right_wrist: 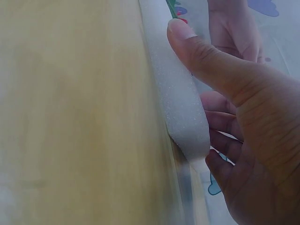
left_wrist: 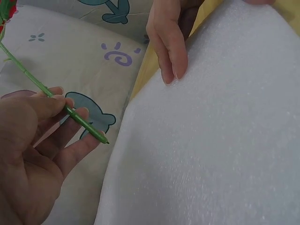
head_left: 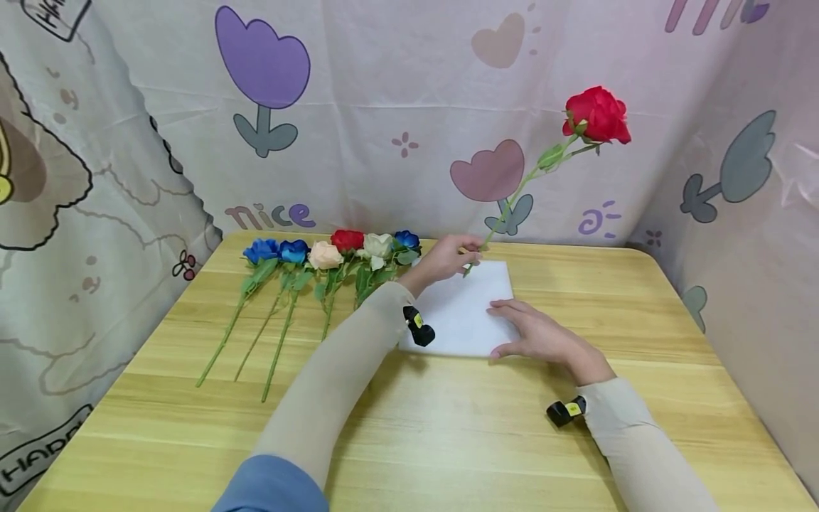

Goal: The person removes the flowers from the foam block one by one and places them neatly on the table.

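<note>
My left hand (head_left: 446, 257) pinches the lower stem of a red artificial rose (head_left: 598, 115), which leans up and to the right above the table. In the left wrist view the green stem (left_wrist: 84, 123) lies between thumb and fingers, its cut end free. Below it lies a white foam block (head_left: 463, 313), flat on the table. My right hand (head_left: 540, 334) rests at the block's right edge with fingers spread and relaxed. The right wrist view shows the thumb (right_wrist: 206, 56) along the foam's near side and the other fingers round the corner, partly hidden.
Several artificial roses lie in a row on the table's left: blue roses (head_left: 261, 249), a peach rose (head_left: 325, 255), a red rose (head_left: 348, 240) and a white rose (head_left: 377, 245). A wooden table (head_left: 448, 441) meets a printed cloth backdrop (head_left: 377, 71) behind.
</note>
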Tool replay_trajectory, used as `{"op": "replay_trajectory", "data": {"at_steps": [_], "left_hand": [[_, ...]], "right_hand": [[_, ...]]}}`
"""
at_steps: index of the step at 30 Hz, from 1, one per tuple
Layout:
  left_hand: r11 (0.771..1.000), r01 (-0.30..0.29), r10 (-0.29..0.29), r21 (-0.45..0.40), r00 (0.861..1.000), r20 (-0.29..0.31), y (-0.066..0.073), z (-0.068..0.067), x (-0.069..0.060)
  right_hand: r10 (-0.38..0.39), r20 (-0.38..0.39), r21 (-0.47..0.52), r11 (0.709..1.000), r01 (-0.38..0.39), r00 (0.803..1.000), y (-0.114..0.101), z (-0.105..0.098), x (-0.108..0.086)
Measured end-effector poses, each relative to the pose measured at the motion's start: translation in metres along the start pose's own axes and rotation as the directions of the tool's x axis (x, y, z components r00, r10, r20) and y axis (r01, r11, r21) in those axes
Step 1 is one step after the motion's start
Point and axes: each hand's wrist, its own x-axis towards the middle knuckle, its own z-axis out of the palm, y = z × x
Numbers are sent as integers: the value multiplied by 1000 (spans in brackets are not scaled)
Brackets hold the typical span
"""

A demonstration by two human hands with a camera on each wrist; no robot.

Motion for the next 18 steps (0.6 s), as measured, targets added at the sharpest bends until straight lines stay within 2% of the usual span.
{"op": "replay_trajectory", "data": {"at_steps": [9,18], "left_hand": [[1000,2,-3,12,1000,17,1,-9,-13],[999,-33,32,34,999,18,0,-14,-28]], "right_hand": [[7,1,9,1000,-7,1000,-1,-1,-1],[3,-4,9,1000,-3,1000,-1,0,0]]}}
